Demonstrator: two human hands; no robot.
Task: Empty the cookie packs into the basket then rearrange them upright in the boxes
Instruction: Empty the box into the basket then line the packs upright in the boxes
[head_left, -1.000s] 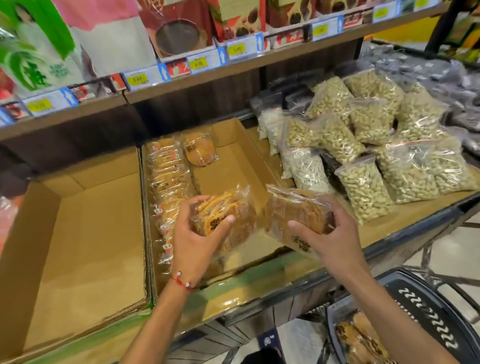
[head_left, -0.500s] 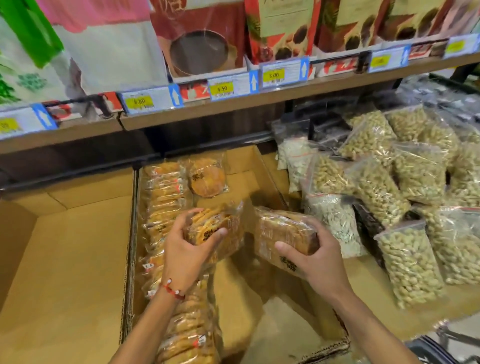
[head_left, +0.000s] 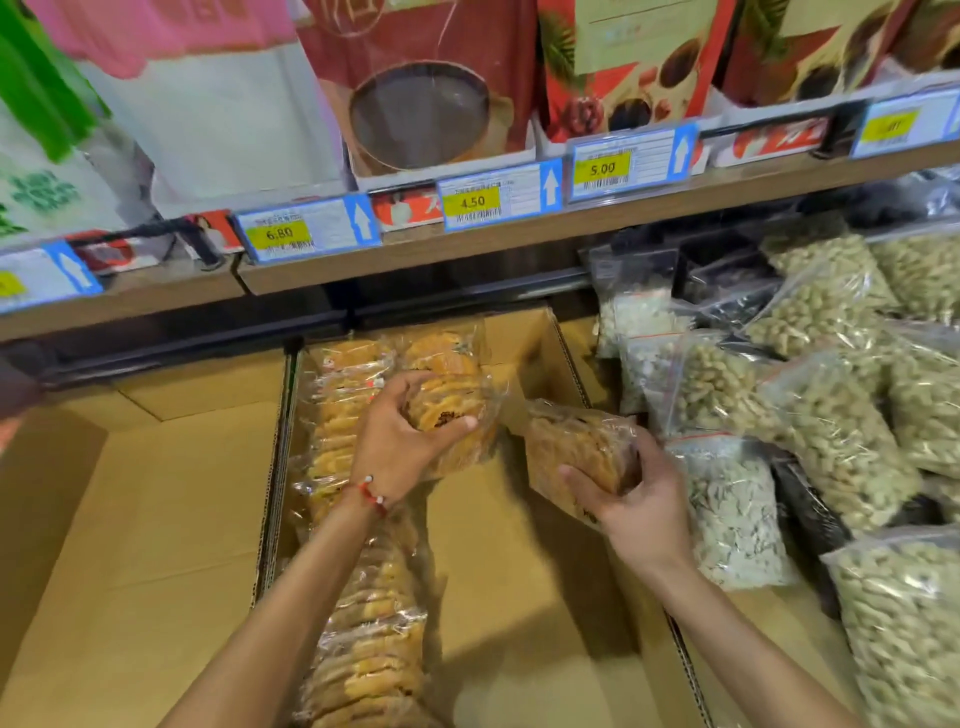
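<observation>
Shop: price tags (head_left: 471, 201) on shelves (head_left: 415, 254)

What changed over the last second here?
The left hand carried its cookie pack toward the back of the box, up to the lone pack there. The right hand followed with a second pack. Both grips held; the row of packs along the left wall stayed.

Crinkly clear plastic against plain matt cardboard.
The cookie packs (head_left: 452, 415) are wrapped in glossy, wrinkled see-through film; the boxes (head_left: 519, 597) are dull brown corrugated cardboard, smooth inside. The nut bags (head_left: 831, 441) are shiny clear plastic too, and the shelf (head_left: 467, 252) edge looks like matt wood-grain under glossy price tags (head_left: 498, 196).
</observation>
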